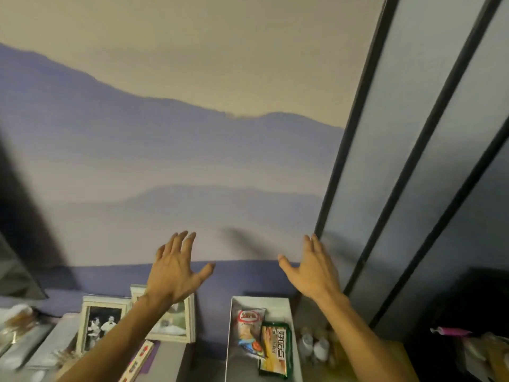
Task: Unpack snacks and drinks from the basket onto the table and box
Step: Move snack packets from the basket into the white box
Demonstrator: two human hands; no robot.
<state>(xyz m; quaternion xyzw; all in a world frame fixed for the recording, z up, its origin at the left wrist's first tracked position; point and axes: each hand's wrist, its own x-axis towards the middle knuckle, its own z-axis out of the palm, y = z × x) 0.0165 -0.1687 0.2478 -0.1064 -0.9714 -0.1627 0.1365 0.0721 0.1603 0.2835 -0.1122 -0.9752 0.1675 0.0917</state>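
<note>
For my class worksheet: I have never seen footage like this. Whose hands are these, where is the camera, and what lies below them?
The camera is worn on a person's head, looking forward and down, so both arms are the wearer's own. The left hand and right hand are spread open in front of a mountain mural, holding nothing. Below, a white box holds a red-and-white snack packet and a green snack packet. Two framed photos stand left of it; blurred bottles stand to its right.

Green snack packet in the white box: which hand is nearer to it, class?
Right. The right hand hovers above the green snack packet, slightly rightward; the left hand is farther left, above the photo frames.
</note>
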